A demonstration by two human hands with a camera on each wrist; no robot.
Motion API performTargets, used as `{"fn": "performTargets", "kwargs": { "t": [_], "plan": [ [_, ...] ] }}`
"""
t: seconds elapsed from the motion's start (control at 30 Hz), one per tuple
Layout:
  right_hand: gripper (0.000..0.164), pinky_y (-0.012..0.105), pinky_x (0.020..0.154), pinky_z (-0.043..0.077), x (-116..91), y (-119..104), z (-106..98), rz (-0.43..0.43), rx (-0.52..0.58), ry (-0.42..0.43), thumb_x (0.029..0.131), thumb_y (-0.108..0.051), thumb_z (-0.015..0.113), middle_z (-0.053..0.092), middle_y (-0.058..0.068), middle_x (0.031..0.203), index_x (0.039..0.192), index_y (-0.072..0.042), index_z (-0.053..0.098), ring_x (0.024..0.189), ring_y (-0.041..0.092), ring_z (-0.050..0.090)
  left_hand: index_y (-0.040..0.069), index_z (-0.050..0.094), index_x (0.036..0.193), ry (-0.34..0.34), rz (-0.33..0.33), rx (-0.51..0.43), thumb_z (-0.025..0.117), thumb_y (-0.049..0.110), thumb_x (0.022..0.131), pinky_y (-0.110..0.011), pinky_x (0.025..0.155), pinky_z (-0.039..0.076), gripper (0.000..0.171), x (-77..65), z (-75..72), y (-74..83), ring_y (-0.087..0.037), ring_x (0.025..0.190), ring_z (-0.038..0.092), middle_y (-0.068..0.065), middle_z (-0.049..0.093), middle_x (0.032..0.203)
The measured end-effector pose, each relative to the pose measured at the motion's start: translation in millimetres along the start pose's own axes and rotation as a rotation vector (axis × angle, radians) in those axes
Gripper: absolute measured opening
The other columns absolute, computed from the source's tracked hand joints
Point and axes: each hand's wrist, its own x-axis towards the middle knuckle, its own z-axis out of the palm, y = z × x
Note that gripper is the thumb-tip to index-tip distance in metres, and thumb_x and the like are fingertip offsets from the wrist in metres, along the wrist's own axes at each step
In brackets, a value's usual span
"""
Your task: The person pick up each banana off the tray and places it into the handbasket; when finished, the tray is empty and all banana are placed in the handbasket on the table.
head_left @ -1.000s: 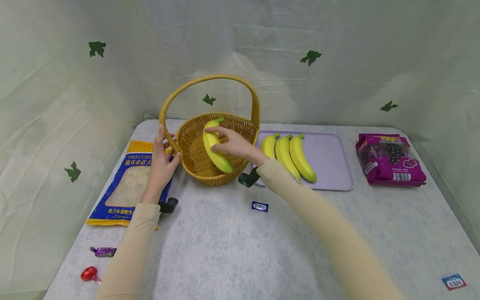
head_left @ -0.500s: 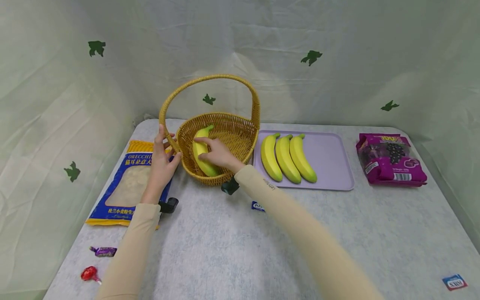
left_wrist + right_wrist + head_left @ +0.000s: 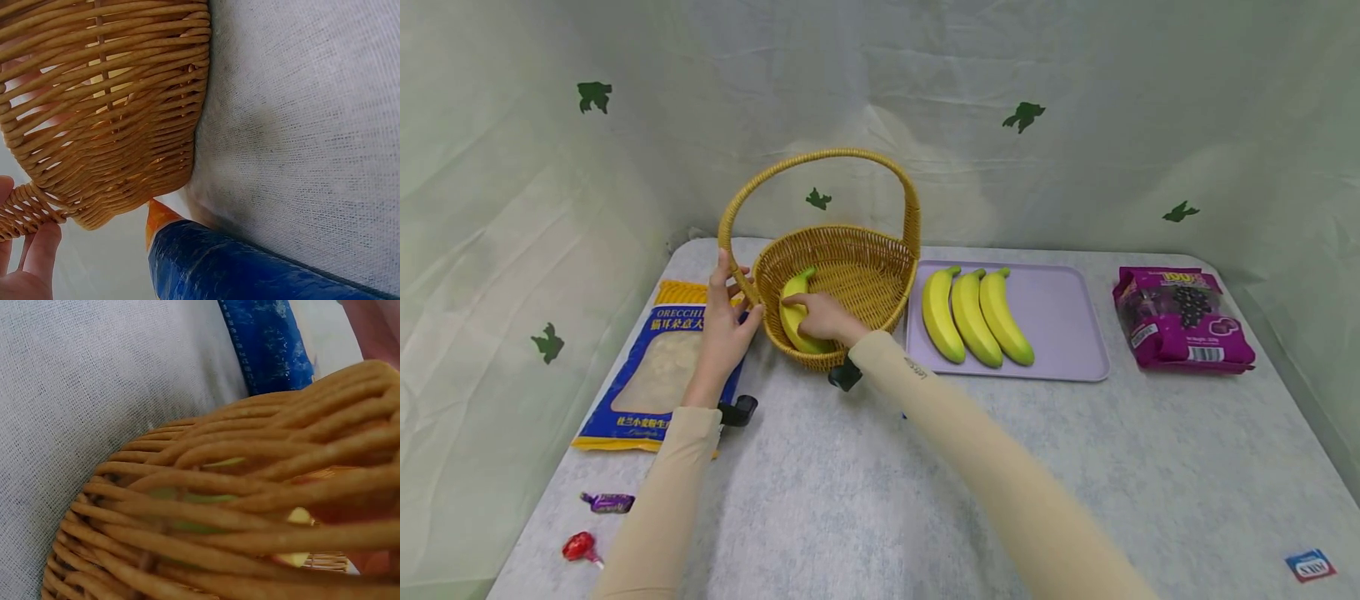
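Note:
A wicker basket (image 3: 868, 246) with a tall arched handle stands at the back of the table. My left hand (image 3: 724, 323) grips the left foot of that handle; the left wrist view shows fingers (image 3: 42, 253) against the weave. Inside the basket's left side lies a yellow banana (image 3: 792, 323), its stem toward the back. My right hand (image 3: 827, 318) reaches over the front rim and holds this banana, index finger and thumb along it. Through the wicker wall (image 3: 206, 519) in the right wrist view, only bits of banana and hand show.
Three bananas (image 3: 973, 321) lie side by side on a lilac tray (image 3: 1063, 325) right of the basket. A blue pasta bag (image 3: 647, 367) is at left, a purple grape package (image 3: 1183, 321) at right. Small sweets include a purple candy (image 3: 611, 503) and a red lollipop (image 3: 579, 547).
My right hand has carried the banana left and down into the basket, to its left side. The left hand stays on the handle and the basket has not moved.

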Motion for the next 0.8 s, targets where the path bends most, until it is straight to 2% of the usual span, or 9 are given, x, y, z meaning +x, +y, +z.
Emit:
{"fn": "performTargets", "kwargs": {
  "t": [0.13,0.23,0.33,0.37,0.43,0.47,0.6,0.67,0.8],
  "plan": [
    [0.059,0.02,0.053,0.03,-1,3,-3,-0.005,0.046,-0.017,0.088,0.005,0.053,0.048,0.012,0.139,0.143,-0.014,0.047,0.067,0.014,0.038,0.033,0.008,0.154,0.001,-0.004,0.001,0.052,-0.015,0.09,-0.064,0.097,0.036,0.091,0.0,0.2,-0.7,-0.042,0.121,0.042,-0.025,0.031,0.135],
    [0.055,0.021,0.054,0.035,-5,5,-11,-0.022,0.113,-0.026,0.09,0.002,0.055,0.048,0.014,0.138,0.143,-0.013,0.047,0.064,0.013,0.038,0.032,0.008,0.154,0.005,0.002,0.002,0.052,-0.016,0.089,-0.065,0.097,0.036,0.092,0.1,0.6,-2.2,-0.044,0.12,0.042,-0.027,0.031,0.134],
    [0.051,0.026,0.068,0.047,-10,9,-25,-0.057,0.182,-0.015,0.092,-0.004,0.058,0.048,0.016,0.137,0.141,-0.01,0.048,0.082,0.017,0.054,0.029,0.007,0.154,0.003,-0.001,0.005,0.05,-0.018,0.089,-0.066,0.096,0.035,0.091,-0.3,0.7,5.6,-0.047,0.12,0.041,-0.032,0.029,0.133],
    [0.049,0.029,0.074,0.05,-12,11,-31,-0.072,0.208,-0.011,0.092,-0.005,0.059,0.047,0.018,0.137,0.14,-0.009,0.048,0.092,0.02,0.056,0.028,0.008,0.154,0.001,0.0,0.004,0.05,-0.019,0.088,-0.066,0.096,0.035,0.091,-0.6,0.5,11.6,-0.048,0.119,0.04,-0.033,0.029,0.133],
    [0.046,0.035,0.085,0.051,-18,16,-41,-0.107,0.267,0.002,0.092,-0.007,0.059,0.048,0.018,0.135,0.138,-0.008,0.05,0.11,0.023,0.053,0.028,0.008,0.154,0.001,-0.002,0.001,0.05,-0.018,0.089,-0.066,0.096,0.035,0.09,-0.5,-0.2,11.9,-0.048,0.119,0.04,-0.033,0.029,0.133],
    [0.044,0.038,0.088,0.05,-21,18,-47,-0.127,0.294,0.007,0.093,-0.008,0.059,0.05,0.018,0.134,0.136,-0.008,0.051,0.113,0.025,0.053,0.029,0.008,0.154,0.0,-0.001,0.0,0.05,-0.018,0.089,-0.066,0.096,0.035,0.09,-0.3,-0.6,11.9,-0.047,0.119,0.041,-0.032,0.029,0.133],
    [0.036,0.043,0.088,0.051,-34,32,-68,-0.18,0.419,0.022,0.094,-0.008,0.058,0.056,0.014,0.122,0.13,-0.006,0.056,0.108,0.025,0.056,0.035,0.009,0.153,0.005,0.016,-0.004,0.052,-0.014,0.09,-0.065,0.096,0.036,0.092,0.6,-1.6,-1.9,-0.042,0.119,0.042,-0.027,0.03,0.135],
    [0.033,0.048,0.089,0.05,-41,41,-77,-0.197,0.465,0.034,0.094,-0.008,0.057,0.058,0.013,0.116,0.127,-0.003,0.057,0.105,0.028,0.058,0.036,0.008,0.153,0.003,0.025,-0.003,0.052,-0.014,0.09,-0.065,0.095,0.037,0.092,0.4,-1.3,-1.6,-0.043,0.119,0.042,-0.026,0.03,0.135],
    [0.033,0.054,0.091,0.046,-58,65,-96,-0.208,0.514,0.039,0.093,-0.01,0.059,0.058,0.013,0.115,0.125,-0.001,0.057,0.105,0.034,0.057,0.038,0.009,0.153,-0.001,0.043,-0.003,0.051,-0.013,0.091,-0.066,0.094,0.037,0.091,0.0,-0.3,-1.6,-0.045,0.119,0.042,-0.025,0.031,0.135]
  ]
}}
